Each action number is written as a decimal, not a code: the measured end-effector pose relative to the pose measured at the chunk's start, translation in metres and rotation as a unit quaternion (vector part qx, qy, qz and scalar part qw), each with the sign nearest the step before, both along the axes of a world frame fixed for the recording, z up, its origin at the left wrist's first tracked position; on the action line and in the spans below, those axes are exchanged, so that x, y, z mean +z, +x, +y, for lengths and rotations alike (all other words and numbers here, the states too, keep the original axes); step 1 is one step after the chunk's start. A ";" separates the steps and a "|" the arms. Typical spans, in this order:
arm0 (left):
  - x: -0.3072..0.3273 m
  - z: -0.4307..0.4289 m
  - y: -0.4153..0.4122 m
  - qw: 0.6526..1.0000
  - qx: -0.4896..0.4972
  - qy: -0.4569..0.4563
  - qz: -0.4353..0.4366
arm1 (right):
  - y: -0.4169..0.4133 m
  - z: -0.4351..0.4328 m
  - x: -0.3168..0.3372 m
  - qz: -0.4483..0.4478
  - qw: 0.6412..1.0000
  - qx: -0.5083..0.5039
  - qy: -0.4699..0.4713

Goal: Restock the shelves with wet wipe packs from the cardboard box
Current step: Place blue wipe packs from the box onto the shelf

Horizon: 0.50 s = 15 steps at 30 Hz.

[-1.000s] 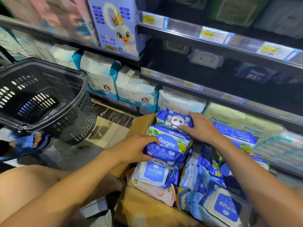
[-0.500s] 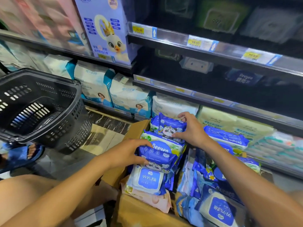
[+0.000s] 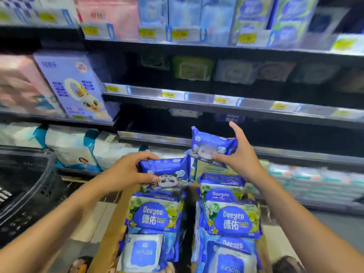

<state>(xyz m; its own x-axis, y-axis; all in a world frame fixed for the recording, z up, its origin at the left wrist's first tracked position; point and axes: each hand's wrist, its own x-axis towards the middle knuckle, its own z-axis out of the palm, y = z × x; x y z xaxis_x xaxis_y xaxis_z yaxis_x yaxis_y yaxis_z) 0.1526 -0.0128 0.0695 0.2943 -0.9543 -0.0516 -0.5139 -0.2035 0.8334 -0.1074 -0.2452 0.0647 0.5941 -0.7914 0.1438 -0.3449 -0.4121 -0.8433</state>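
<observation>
My left hand (image 3: 126, 171) grips a small blue panda wet wipe pack (image 3: 167, 174) by its left end, just above the cardboard box (image 3: 110, 237). My right hand (image 3: 239, 154) holds a second blue panda pack (image 3: 211, 147) higher up, in front of the dark, almost bare shelf (image 3: 197, 125); its index finger points upward. The box below holds several more blue Deeyeo packs (image 3: 155, 213) in two rows.
A black shopping basket (image 3: 23, 194) stands at the left. Shelves above carry boxed tissues (image 3: 76, 85) and dim wipe packs (image 3: 193, 68) behind price rails. Large white and blue bags (image 3: 72, 146) fill the low left shelf; pastel packs (image 3: 315, 178) lie at the low right.
Both hands have each lifted a blue panda pack out of the box. The right hand has risen toward the dark shelf. The view has tilted upward, showing higher shelves.
</observation>
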 end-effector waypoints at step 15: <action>0.172 -0.175 -0.138 0.989 -0.110 -0.089 -0.031 | -0.191 -0.074 0.104 -0.194 0.955 -0.213 -0.075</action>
<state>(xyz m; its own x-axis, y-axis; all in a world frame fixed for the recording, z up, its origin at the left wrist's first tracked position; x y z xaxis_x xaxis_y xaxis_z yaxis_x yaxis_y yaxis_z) 0.0145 -0.1875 0.2420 0.0757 -0.9881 0.1341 -0.5804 0.0657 0.8117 -0.2979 -0.3188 0.1688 0.1026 -0.9025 0.4183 -0.1823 -0.4304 -0.8840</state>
